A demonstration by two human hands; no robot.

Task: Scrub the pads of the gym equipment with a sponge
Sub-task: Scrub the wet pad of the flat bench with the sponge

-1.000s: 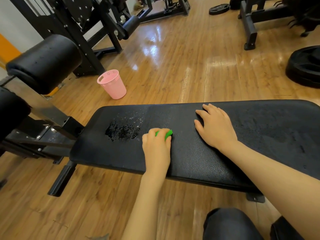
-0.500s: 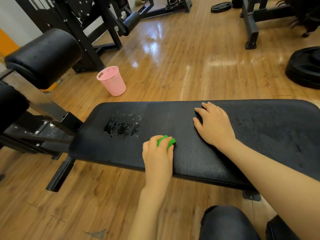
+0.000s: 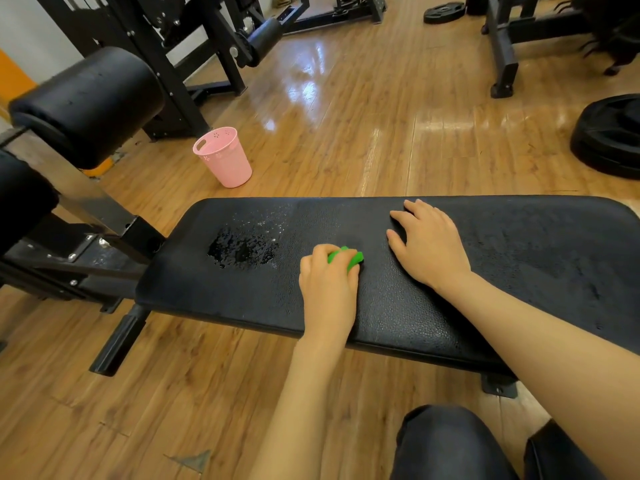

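A long black bench pad [image 3: 519, 244] lies across the middle of the view. My left hand [image 3: 327, 289] grips a green sponge [image 3: 348, 258] and holds it against the pad near its middle; only the sponge's front edge shows past my fingers. A wet patch of droplets [image 3: 242, 249] sits on the pad to the left of the sponge. My right hand [image 3: 429, 247] rests flat on the pad just right of the sponge, fingers spread.
A pink plastic bucket [image 3: 225, 159] stands on the wooden floor beyond the bench. Black roller pads [image 3: 86, 102] and a metal frame are at the left. Weight plates [image 3: 609, 133] lie at the right, more machines at the back. My knee [image 3: 450, 441] is below.
My left hand slid the sponge towards me, then back away and slightly right on the pad. My right hand stayed put on the pad.
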